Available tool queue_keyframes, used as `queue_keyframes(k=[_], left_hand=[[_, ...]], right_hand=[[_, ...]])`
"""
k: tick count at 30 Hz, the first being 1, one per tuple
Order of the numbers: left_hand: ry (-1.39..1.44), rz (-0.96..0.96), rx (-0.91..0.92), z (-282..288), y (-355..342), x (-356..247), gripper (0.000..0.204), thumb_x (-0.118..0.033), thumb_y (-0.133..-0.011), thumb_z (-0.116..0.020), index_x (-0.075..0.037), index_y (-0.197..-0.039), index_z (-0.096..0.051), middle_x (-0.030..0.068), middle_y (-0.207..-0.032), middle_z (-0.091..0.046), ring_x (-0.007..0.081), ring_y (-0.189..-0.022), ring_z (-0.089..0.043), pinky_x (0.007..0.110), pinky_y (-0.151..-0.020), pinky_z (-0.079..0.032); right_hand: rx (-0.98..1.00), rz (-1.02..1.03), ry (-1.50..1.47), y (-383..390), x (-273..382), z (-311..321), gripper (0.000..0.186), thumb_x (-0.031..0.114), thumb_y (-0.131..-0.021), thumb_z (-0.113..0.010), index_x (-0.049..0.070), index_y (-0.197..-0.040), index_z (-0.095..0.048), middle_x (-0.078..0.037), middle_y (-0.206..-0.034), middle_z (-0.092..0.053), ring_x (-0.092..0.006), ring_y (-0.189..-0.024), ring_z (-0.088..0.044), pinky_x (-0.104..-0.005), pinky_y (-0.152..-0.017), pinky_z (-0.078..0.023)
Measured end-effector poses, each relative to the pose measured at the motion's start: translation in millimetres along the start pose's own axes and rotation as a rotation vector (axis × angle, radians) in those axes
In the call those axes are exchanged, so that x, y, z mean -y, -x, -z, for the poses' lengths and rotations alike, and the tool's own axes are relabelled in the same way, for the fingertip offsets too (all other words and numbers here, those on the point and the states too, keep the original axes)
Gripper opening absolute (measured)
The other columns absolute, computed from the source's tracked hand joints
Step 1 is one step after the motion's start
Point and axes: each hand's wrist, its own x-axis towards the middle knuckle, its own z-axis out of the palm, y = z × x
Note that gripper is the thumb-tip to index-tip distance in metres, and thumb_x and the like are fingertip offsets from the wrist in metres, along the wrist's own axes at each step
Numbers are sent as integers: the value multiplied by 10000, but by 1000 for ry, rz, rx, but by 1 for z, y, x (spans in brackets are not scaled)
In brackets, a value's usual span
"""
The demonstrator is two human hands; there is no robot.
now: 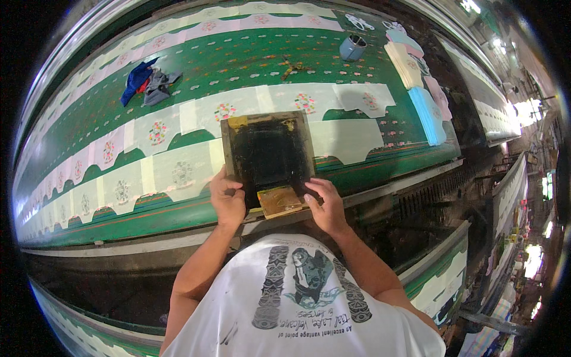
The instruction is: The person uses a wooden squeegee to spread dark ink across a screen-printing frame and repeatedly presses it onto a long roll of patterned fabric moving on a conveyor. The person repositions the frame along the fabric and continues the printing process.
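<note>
Between my two hands is a wooden-framed printing screen (229,146) with a dark, ink-covered middle. My left hand (228,199) is closed at its near left corner, the fingers curled in. At the near right corner my right hand (325,204) grips the frame with bent fingers and thumb. A flat brown squeegee (278,202) lies tilted in the near end of the screen. Beneath and beside the screen is a row of pale fabric pieces (351,140). Dark prints (183,173) show on the pieces to the left; what lies under the screen is hidden.
The long green table (238,65) carries more rows of printed fabric pieces (157,132). Crumpled blue and grey rags (148,82) lie far left. A blue-grey bucket (353,47) and stacked folded cloths (425,113) sit at the right. The table's near rail (148,231) runs before me.
</note>
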Motion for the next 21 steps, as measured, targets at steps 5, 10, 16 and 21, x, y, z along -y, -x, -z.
queue_keyframes(k=[5,10,16,21], left_hand=[[77,-101,-3,-57,5,-30,334,192,-744,-738,-72,-946,-703,269,-1600,-603,423,-1460,-561,460,-1249,-411],[62,-128,4,-146,20,-50,341,201,-743,-730,-69,-951,-705,271,-1592,-597,424,-1475,-552,463,-1272,-376],[55,-74,-47,-243,38,-62,302,155,-753,-735,-91,-927,-717,238,-1552,-637,403,-1438,-588,460,-1232,-422],[42,-74,-63,-276,46,-68,291,153,-749,-736,-82,-918,-711,245,-1553,-638,402,-1413,-606,467,-1227,-428]], right_hand=[[-12,-93,-175,10,-55,39,342,114,-990,-802,37,-1322,-772,-195,-1363,-751,-391,-1303,-690,-485,-1135,-532],[-58,-30,-139,10,-115,97,342,111,-960,-815,47,-1295,-789,-185,-1369,-760,-395,-1310,-681,-493,-1167,-501],[-65,-48,-93,10,-179,159,358,86,-954,-816,57,-1309,-792,-165,-1379,-761,-403,-1362,-648,-509,-1199,-478],[9,32,24,7,-199,194,350,112,-967,-811,62,-1313,-788,-164,-1432,-720,-416,-1417,-607,-529,-1219,-469]])
